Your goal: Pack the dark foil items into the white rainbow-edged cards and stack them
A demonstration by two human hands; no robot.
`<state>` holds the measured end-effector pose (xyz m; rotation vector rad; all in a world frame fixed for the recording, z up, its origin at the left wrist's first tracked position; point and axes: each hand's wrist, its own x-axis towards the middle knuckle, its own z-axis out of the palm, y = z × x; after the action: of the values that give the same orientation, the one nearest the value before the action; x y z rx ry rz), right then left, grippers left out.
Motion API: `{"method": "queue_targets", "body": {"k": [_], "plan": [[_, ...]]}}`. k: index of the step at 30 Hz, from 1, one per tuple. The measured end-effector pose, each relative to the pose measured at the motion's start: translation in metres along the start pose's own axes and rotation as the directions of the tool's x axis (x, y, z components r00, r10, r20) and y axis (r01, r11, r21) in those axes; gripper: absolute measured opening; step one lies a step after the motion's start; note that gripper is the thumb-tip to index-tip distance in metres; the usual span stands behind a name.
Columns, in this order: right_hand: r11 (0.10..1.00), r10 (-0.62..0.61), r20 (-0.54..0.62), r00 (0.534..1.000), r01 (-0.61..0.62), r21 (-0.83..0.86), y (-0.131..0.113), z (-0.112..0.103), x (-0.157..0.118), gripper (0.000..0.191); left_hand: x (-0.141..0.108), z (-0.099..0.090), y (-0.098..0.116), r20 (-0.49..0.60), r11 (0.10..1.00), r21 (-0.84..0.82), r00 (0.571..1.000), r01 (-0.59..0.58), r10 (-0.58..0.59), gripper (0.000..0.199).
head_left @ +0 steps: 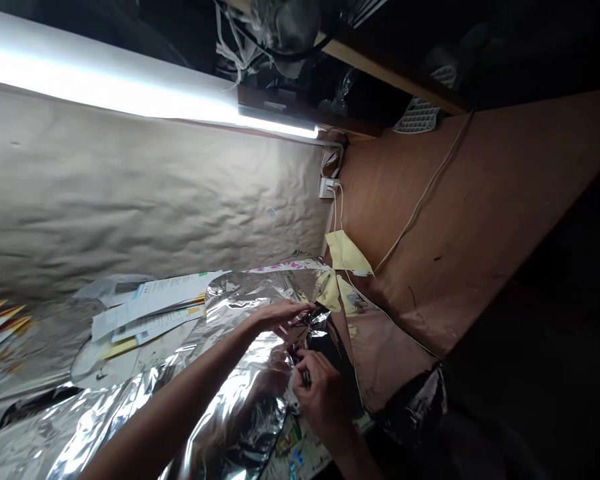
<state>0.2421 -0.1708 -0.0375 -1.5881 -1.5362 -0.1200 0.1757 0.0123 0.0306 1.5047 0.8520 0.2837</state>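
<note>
A large sheet of shiny silver film (240, 373), creased and mirror-like, spreads over the work table. My left hand (285, 313) reaches across it with fingers stretched out, their tips by a dark, crumpled fold of the film. Closer to me, my right hand (323, 387) is closed, with thumb and fingers curled at the film's right edge, where the material bunches up. Its fingertips are partly hidden, but they seem to pinch that edge. Between the hands the film is wrinkled and reflects both the fingers and the surroundings.
Papers and envelopes (155, 307) lie left of the film. A yellow sheet (349, 253) stands in the corner below a wall socket (329, 188) with cables. A lit tube lamp (130, 83) runs beneath a cluttered shelf. A brown board wall (460, 220) bounds the right side.
</note>
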Motion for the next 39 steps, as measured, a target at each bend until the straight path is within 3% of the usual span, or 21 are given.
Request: {"method": "queue_targets", "body": {"k": [4, 8, 10, 12, 15, 17, 19, 22, 25, 28, 31, 34, 36, 37, 39], "plan": [[0.993, -0.076, 0.092, 0.993, 0.083, -0.085, -0.006, 0.019, 0.001, 0.019, -0.006, -0.009, 0.0, 0.016, 0.983, 0.184, 1.0, 0.023, -0.027, 0.041], [0.991, -0.13, 0.154, 0.979, 0.128, 0.025, -0.02, 0.021, 0.007, 0.017, -0.013, -0.013, -0.007, -0.099, 0.953, 0.303, 0.994, -0.022, 0.054, 0.032], [0.988, -0.125, 0.138, 0.983, 0.11, 0.11, -0.025, 0.014, 0.008, 0.017, -0.02, -0.026, -0.009, -0.174, 0.944, 0.326, 0.979, -0.045, 0.107, 0.035], [0.984, -0.111, 0.078, 0.991, 0.098, 0.146, -0.021, 0.003, 0.008, 0.031, -0.034, -0.049, -0.01, -0.225, 0.946, 0.318, 0.965, -0.059, 0.136, 0.036], [0.994, -0.068, -0.017, 0.998, 0.069, 0.089, 0.003, -0.012, 0.009, 0.044, -0.066, -0.09, -0.02, -0.259, 0.962, 0.268, 0.957, -0.059, 0.131, 0.042], [0.999, -0.031, -0.02, 0.999, 0.032, 0.028, 0.027, -0.017, 0.015, 0.046, -0.091, -0.111, -0.036, -0.275, 0.972, 0.229, 0.955, -0.051, 0.115, 0.048], [1.0, 0.014, 0.039, 0.999, -0.013, -0.018, 0.05, -0.019, 0.025, 0.05, -0.117, -0.122, -0.055, -0.291, 0.98, 0.198, 0.952, -0.033, 0.091, 0.052], [0.997, 0.058, 0.198, 0.979, -0.047, -0.061, 0.071, -0.019, 0.044, 0.059, -0.153, -0.125, -0.085, -0.336, 0.992, 0.128, 0.941, 0.005, 0.039, 0.054], [0.995, -0.033, 0.377, 0.926, 0.066, -0.076, 0.067, -0.014, 0.059, 0.061, -0.185, -0.118, -0.105, -0.404, 1.0, -0.001, 0.915, 0.008, -0.007, 0.055], [0.967, -0.192, 0.554, 0.81, 0.251, -0.031, 0.047, 0.0, 0.061, 0.06, -0.211, -0.108, -0.118, -0.445, 0.996, -0.056, 0.892, 0.062, -0.081, 0.054], [0.931, -0.287, 0.679, 0.676, 0.365, 0.031, 0.024, 0.021, 0.053, 0.059, -0.232, -0.103, -0.13, -0.487, 0.98, 0.131, 0.871, 0.147, -0.065, 0.048], [0.914, -0.299, 0.771, 0.562, 0.401, 0.062, 0.009, 0.039, 0.043, 0.061, -0.25, -0.101, -0.141, -0.622, 0.879, 0.403, 0.781, 0.255, 0.059, 0.038], [0.917, -0.273, 0.813, 0.515, 0.395, 0.057, 0.007, 0.048, 0.038, 0.062, -0.261, -0.102, -0.146, -0.71, 0.841, 0.439, 0.696, 0.317, 0.108, 0.045], [0.92, -0.258, 0.824, 0.505, 0.39, 0.049, 0.008, 0.05, 0.036, 0.063, -0.267, -0.102, -0.148, -0.728, 0.853, 0.416, 0.677, 0.316, 0.105, 0.052], [0.921, -0.239, 0.829, 0.505, 0.387, 0.03, 0.012, 0.053, 0.033, 0.066, -0.277, -0.103, -0.148, -0.713, 0.907, 0.325, 0.699, 0.267, 0.05, 0.063]]}}
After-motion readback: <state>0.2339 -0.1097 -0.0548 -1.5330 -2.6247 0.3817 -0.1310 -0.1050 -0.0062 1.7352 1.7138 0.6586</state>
